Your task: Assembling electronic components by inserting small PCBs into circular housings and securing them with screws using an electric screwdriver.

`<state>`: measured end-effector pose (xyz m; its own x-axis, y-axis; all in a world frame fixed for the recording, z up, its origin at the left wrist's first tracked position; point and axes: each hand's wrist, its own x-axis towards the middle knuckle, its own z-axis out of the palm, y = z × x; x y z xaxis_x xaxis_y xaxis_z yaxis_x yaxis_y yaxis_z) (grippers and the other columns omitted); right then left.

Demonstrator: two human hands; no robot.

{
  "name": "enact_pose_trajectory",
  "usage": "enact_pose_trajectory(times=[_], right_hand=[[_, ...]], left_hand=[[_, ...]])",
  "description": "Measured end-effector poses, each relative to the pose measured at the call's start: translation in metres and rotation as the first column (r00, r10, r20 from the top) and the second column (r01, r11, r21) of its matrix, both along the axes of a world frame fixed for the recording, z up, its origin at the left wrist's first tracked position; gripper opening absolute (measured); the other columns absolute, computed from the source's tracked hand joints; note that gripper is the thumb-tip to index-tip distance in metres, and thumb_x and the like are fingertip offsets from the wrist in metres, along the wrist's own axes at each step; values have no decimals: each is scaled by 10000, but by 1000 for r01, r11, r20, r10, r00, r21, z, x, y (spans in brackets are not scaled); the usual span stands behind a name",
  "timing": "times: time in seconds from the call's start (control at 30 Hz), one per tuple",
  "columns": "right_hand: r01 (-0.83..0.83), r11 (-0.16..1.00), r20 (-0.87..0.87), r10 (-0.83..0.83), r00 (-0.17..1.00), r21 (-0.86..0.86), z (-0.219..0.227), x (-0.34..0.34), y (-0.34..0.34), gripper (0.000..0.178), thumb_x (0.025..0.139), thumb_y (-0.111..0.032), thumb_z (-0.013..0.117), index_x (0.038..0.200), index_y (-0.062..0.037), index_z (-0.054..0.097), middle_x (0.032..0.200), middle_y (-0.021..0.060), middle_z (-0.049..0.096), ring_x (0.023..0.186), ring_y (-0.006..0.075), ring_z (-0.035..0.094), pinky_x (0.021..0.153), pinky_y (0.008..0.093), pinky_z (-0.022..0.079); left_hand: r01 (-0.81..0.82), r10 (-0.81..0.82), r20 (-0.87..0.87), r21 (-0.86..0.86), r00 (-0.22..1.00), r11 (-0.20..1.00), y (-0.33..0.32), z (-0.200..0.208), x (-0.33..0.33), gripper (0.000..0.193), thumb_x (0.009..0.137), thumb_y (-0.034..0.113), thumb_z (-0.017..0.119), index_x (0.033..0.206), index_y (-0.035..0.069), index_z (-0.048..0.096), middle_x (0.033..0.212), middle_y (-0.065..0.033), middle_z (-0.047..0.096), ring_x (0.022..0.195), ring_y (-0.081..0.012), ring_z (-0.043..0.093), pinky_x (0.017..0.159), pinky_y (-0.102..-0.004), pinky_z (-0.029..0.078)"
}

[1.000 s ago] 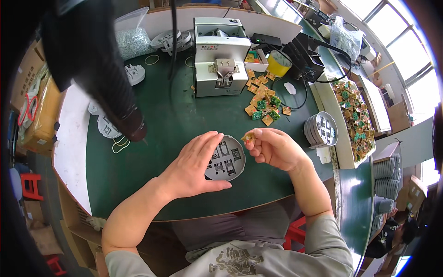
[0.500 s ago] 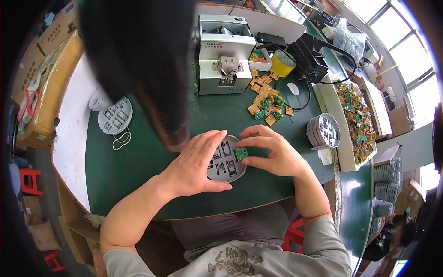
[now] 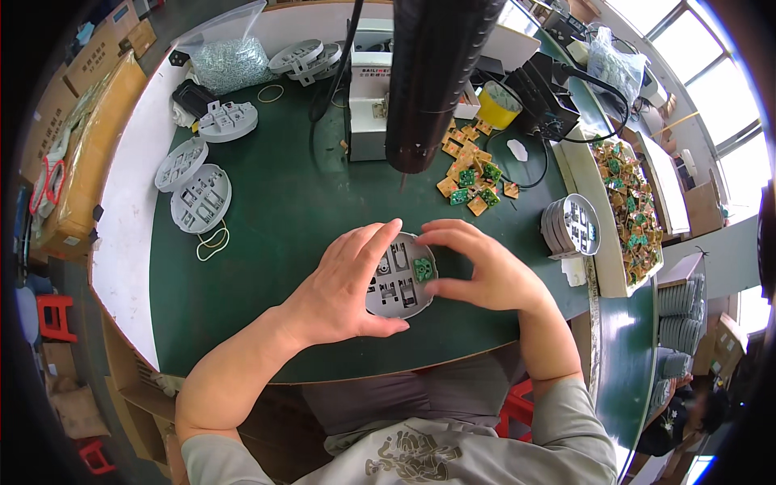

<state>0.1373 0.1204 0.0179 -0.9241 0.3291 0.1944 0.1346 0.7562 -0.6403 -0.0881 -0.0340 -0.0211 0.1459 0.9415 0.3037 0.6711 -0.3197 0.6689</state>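
A round grey plastic plate (image 3: 406,301) with several cut-out slots lies on the green tabletop in front of me. My left hand (image 3: 343,279) spans its left side, index finger at the far rim and thumb at the near rim, gripping it. A small green circuit board (image 3: 423,269) sits in the plate's right part. Over the right rim, my right hand (image 3: 485,267) curves with thumb and fingers apart beside that board. Nothing shows between them.
A black cylindrical tool (image 3: 436,89) hangs ahead of my hands, in front of a grey machine (image 3: 369,137). Small circuit boards (image 3: 465,166) lie beyond. At right are stacked round plates (image 3: 558,230) and a board-filled tray (image 3: 594,222); more plates (image 3: 202,198) lie left.
My right fingers have let go of the green board, which now lies flatter in the plate. The black hanging tool has swung from the left toward the middle, uncovering plates and a bag.
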Motion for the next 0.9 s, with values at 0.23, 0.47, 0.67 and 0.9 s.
enact_pose_trajectory(times=[0.23, 0.47, 0.67, 0.9], right_hand=[[388, 727, 328, -234, 915, -566, 19, -7, -13, 363, 924, -114, 749, 1259, -2, 668, 1095, 117, 706, 844, 149, 654, 723, 268, 539], [421, 691, 406, -199, 892, -587, 16, -10, -12, 330, 959, -91, 697, 1271, 9, 661, 935, 76, 711, 769, 96, 632, 672, 214, 498], [267, 589, 137, -256, 957, -763, -5, -7, -3, 345, 958, -78, 688, 1292, 2, 657, 921, 64, 703, 742, 91, 613, 663, 211, 493], [308, 737, 208, -228, 951, -602, 8, -14, -17, 395, 949, -121, 718, 1316, 7, 646, 956, 81, 707, 782, 102, 632, 679, 228, 520]], left_hand=[[2, 2, -32, 125, 999, 992, 1, 2, 4, 1195, 668, 261, 946, 1622, 84, 249, 1565, -190, 391, 1384, -359, 455, 1146, -457, 406], [16, -15, -13, 95, 1000, 995, 3, 4, 3, 1146, 686, 236, 920, 1612, 72, 266, 1554, -180, 376, 1378, -378, 442, 1153, -463, 418], [-5, 8, -22, 116, 1000, 993, 2, 5, -2, 1143, 684, 236, 919, 1610, 68, 270, 1554, -180, 374, 1378, -380, 439, 1150, -461, 422], [-30, 48, -77, 220, 996, 975, -1, 5, -4, 1148, 677, 245, 924, 1605, 65, 273, 1560, -182, 384, 1379, -372, 447, 1144, -454, 418]])
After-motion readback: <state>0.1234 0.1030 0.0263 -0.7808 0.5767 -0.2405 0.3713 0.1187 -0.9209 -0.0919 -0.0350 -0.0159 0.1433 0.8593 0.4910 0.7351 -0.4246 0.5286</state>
